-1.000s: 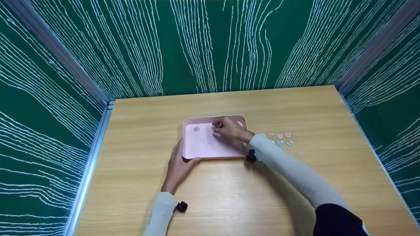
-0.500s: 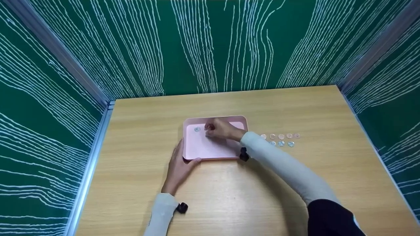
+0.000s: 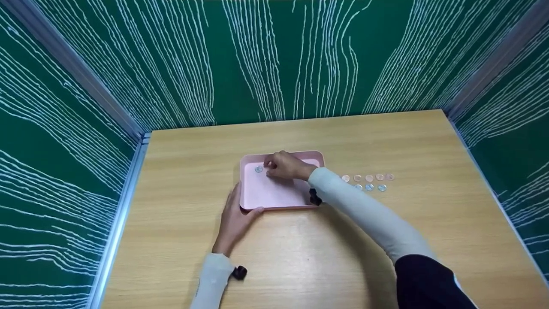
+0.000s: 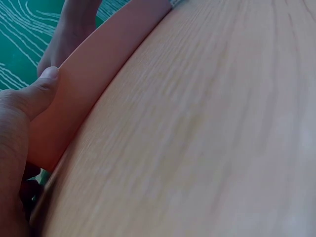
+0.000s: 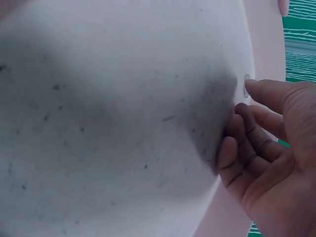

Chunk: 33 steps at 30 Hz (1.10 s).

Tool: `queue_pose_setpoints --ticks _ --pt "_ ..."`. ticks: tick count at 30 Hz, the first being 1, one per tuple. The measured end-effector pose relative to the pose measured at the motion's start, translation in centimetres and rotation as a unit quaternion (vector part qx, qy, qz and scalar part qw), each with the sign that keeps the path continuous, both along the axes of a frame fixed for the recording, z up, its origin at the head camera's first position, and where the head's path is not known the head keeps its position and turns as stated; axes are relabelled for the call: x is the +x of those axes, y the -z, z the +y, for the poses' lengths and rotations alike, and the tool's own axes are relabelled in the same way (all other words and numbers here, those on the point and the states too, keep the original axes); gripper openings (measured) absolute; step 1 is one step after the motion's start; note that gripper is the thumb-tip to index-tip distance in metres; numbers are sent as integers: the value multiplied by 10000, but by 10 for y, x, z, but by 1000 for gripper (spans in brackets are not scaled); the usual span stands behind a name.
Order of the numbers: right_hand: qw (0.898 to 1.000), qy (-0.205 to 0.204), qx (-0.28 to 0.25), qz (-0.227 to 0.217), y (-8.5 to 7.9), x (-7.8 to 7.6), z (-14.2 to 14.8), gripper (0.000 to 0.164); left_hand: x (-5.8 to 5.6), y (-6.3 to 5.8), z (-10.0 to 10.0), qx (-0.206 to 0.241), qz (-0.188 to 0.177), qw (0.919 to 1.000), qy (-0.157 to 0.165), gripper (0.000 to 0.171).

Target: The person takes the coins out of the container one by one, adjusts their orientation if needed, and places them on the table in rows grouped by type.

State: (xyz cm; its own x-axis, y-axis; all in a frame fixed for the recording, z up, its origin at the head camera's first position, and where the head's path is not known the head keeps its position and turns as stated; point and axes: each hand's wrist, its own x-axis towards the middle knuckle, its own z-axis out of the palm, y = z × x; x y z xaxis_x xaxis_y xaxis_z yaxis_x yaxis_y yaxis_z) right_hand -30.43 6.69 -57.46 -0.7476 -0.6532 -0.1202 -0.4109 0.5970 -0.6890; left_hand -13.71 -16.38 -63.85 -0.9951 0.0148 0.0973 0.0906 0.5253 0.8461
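Observation:
A shallow pink tray (image 3: 266, 193) lies on the wooden table. My left hand (image 3: 233, 219) grips its near left corner; the thumb (image 4: 47, 81) rests on the near wall in the left wrist view, and the other fingers lie along the left side. My right hand (image 3: 284, 166) is inside the tray, near the far wall, its fingers loosely bent with a gap between thumb and fingers. Just left of these fingertips a silvery coin (image 3: 258, 169) lies on the tray floor. In the right wrist view the thumb tip overlaps a coin (image 5: 247, 86), and nothing shows between thumb and fingers.
Right of the tray, coins lie on the table in two rows: several copper-coloured coins (image 3: 369, 178) behind and silvery coins (image 3: 369, 187) in front, partly hidden by the right sleeve (image 3: 356, 206). Green walls (image 3: 240, 103) with white lines enclose the table (image 3: 193, 171).
My right hand has moved left inside the tray, towards the silvery coin, and its fingers have spread slightly. The left hand and the tray have stayed in place.

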Motion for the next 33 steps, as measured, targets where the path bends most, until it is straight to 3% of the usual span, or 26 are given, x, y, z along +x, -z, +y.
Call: queue_pose_setpoints --ticks 18,29,33 --pt "9995 169 -48 264 14 -9 -27 24 -1 3 -1 -50 107 9999 25 115" --pt "9970 -235 720 -138 -5 -3 -30 16 -2 1 0 -53 -7 10000 -5 116" --pt "9953 -490 838 -43 -7 0 -30 16 -2 1 -2 -76 24 10000 18 116"
